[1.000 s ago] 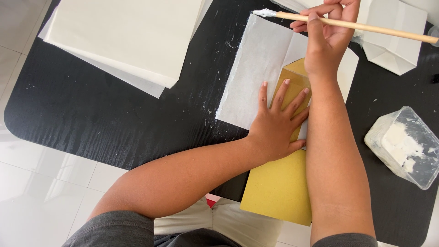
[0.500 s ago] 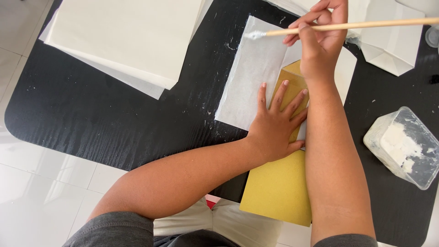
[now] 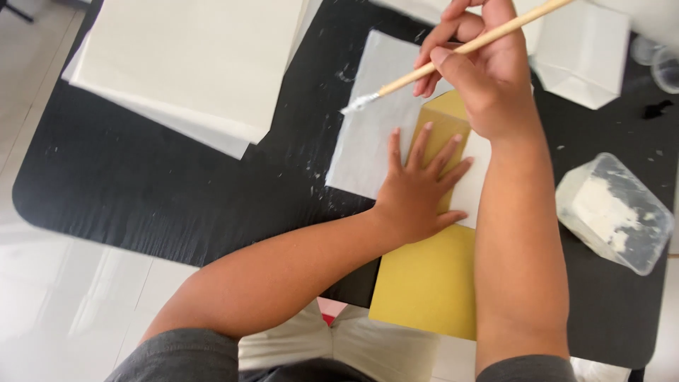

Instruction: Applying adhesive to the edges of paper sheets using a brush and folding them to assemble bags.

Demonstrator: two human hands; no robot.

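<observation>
On a black desk (image 3: 141, 184), seen from above: left hand (image 3: 417, 194) spread flat, fingers splayed, gripping nothing, pressed down where a yellow envelope (image 3: 428, 283) overlapped a white sheet (image 3: 368, 148). Right hand (image 3: 488, 71) closed around a wooden brush (image 3: 460, 49), thumb and fingers pinched on the pale stick, bristle tip wet and whitish, hovering at the sheet's upper left edge; contact with the paper impossible to tell. Envelope mustard yellow, plain, long and narrow, laid lengthwise toward the person, far end tucked under the left hand's fingers, near end jutting past the desk's front edge above the lap. Sheet beneath slightly grey and dull, as if damp, corners square, tilted against the desk's edges. White flecks scattered on the black surface just left of the sheet. Stack of cream paper (image 3: 191, 64) at far left, well apart from the sheet, one corner overhanging the desk's left edge. Clear plastic tub (image 3: 612, 212) holding white paste near the right edge, just beside the right forearm. White folded bag (image 3: 580, 56) behind the right hand. Broad bare stretch of desk between the stack and the left forearm; tighter room on the right, hemmed by tub and bag. Pale tiled floor (image 3: 42, 297) beyond the rounded front corner.
</observation>
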